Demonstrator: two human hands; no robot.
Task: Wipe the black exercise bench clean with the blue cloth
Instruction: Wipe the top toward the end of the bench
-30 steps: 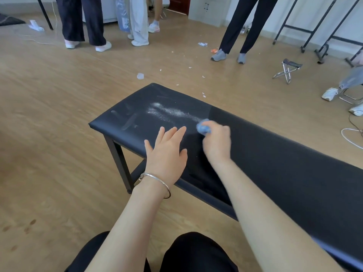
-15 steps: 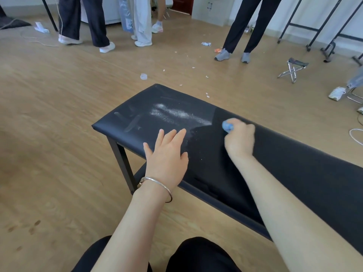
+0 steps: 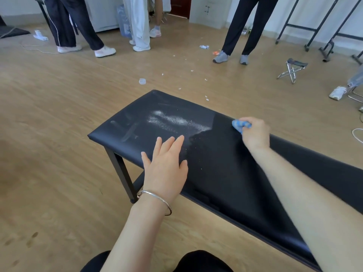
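Blue cloth [image 3: 240, 125] gripped at the far edge of the bench [image 3: 225, 185]

The right hand [image 3: 255, 133] is curled round the bunched cloth, which is pressed against the black top of the bench at its far edge. The left hand [image 3: 165, 169] is laid flat on the bench with fingers straight and slightly spread, and nothing is held in it. A thin silver bangle [image 3: 157, 196] is worn on its wrist. Between the two hands the black surface is seen dark and mostly clean, with a few stray specks. Just beyond the left hand's fingertips a patch of white powder [image 3: 172, 120] is spread across the top. Pale smears [image 3: 128, 132] are seen further out to the left, toward the end of the bench. Under the left hand a black metal leg [image 3: 121, 173] is set on the wooden floor [image 3: 59, 134]. Well beyond both hands, small scraps of white litter [image 3: 142, 81] are scattered over the floor, and the legs of several standing people [image 3: 241, 26] are seen. Far beyond the right hand a small folding stool [image 3: 293, 69] is stood.
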